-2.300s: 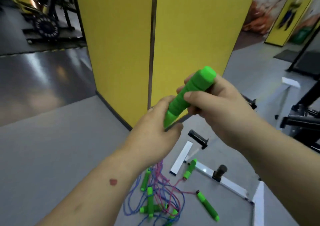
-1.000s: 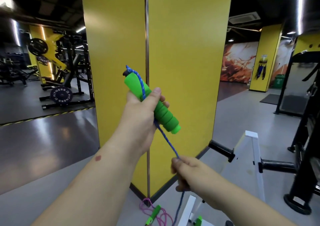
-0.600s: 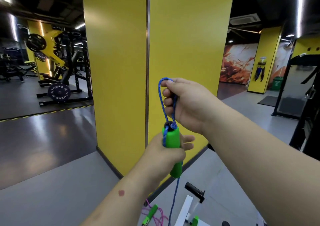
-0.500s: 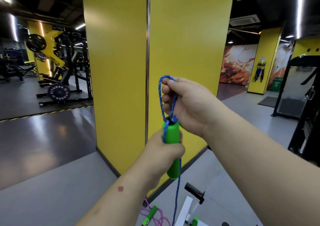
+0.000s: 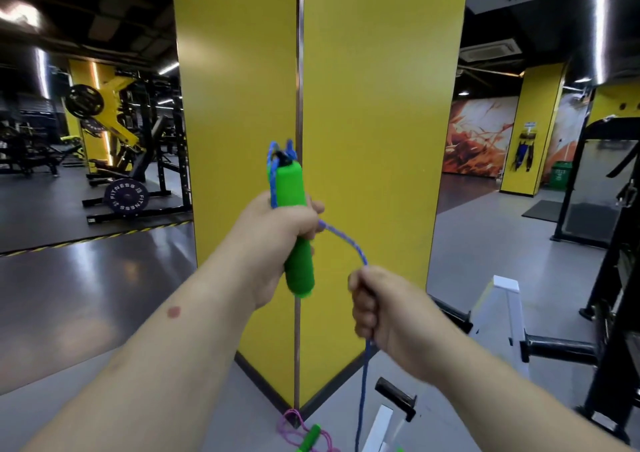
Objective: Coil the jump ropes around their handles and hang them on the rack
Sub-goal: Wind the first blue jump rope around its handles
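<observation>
My left hand (image 5: 277,233) grips a green foam jump rope handle (image 5: 294,223) upright at chest height. A blue rope (image 5: 343,244) loops over the handle's top, runs down its left side under my fingers, then arcs right. My right hand (image 5: 377,309) is closed around that rope lower right of the handle; the rope hangs from my fist down to the floor. On the floor at the bottom edge lies a pink rope (image 5: 294,431) with another green handle (image 5: 310,437). The white rack (image 5: 509,313) with black pegs (image 5: 394,394) stands at lower right.
A yellow pillar (image 5: 346,140) rises straight ahead. Weight machines and a plate (image 5: 126,197) stand at far left behind a hazard-striped line. A black machine frame (image 5: 613,313) occupies the right edge. Grey floor stretches to both sides.
My right hand has dropped from above the handle's top to below and right of it, still on the blue rope. The rope now lies along the handle under my left fingers.
</observation>
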